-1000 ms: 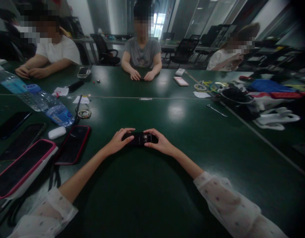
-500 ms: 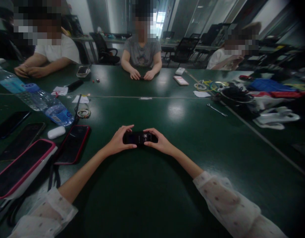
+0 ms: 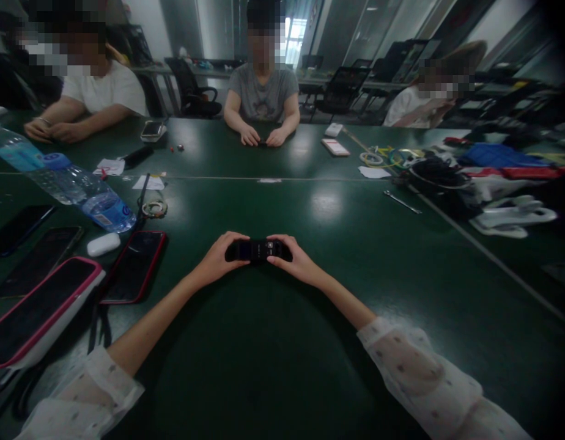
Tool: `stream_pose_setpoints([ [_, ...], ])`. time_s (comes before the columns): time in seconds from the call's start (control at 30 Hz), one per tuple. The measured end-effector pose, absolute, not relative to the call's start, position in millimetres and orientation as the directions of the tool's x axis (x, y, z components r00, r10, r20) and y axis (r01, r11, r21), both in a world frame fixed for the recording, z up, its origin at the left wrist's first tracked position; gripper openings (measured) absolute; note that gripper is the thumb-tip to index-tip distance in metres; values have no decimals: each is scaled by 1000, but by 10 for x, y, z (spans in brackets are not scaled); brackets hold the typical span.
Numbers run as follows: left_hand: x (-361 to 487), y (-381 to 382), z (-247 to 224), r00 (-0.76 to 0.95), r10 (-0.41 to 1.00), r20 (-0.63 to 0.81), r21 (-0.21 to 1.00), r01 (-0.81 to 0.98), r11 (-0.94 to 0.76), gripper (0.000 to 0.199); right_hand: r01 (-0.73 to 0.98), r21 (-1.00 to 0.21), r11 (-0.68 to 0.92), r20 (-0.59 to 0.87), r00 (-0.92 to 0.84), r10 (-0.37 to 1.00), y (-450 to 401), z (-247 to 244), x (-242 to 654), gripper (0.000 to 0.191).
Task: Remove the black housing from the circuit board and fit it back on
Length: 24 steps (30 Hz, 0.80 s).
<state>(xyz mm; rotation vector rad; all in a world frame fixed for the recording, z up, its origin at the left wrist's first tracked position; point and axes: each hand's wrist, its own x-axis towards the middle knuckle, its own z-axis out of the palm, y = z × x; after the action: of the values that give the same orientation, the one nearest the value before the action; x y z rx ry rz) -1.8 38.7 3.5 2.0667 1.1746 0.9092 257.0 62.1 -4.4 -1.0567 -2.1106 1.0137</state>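
A slim black handheld device [image 3: 259,250] lies crosswise before me at the middle of the green table [image 3: 264,342]. White markings and a small dark screen show on its upper face. My left hand [image 3: 218,258] is closed round its left end, thumb along the near edge and fingers along the far edge. The right end sits between the thumb and fingers of my right hand [image 3: 299,261], also closed on it. Both palms hide the ends of the device. I cannot tell whether it rests on the table or is slightly raised.
To the left lie a red-edged phone [image 3: 134,267], a white earbud case [image 3: 103,244], a pink-rimmed phone-like device [image 3: 44,311] and water bottles [image 3: 106,211]. A wrench [image 3: 402,201] and piled cables [image 3: 441,174] are at right. Across the table sits a person in grey [image 3: 263,91], others beside.
The fingers of my left hand, partly lifted and spread before, have come down against the device's far edge, and its thumb has drawn back slightly left. My right hand is nearly still.
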Motion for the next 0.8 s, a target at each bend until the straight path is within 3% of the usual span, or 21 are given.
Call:
stream_pose_setpoints([
  [0.23,-10,390,7,354,902,249,758,509,-409,48,456,-728,512,269,-497,825,619,-86,2516,53],
  [0.37,-21,393,-17,344,909,236,751,530,-395,51,447,-736,508,273,-491,827,610,-70,2507,58],
  [0.57,-45,405,-92,296,938,182,750,575,-327,60,420,-722,550,317,-505,802,608,-32,2510,46],
  [0.8,-45,410,-123,312,927,206,731,581,-358,64,424,-722,547,319,-497,807,619,-40,2508,57],
])
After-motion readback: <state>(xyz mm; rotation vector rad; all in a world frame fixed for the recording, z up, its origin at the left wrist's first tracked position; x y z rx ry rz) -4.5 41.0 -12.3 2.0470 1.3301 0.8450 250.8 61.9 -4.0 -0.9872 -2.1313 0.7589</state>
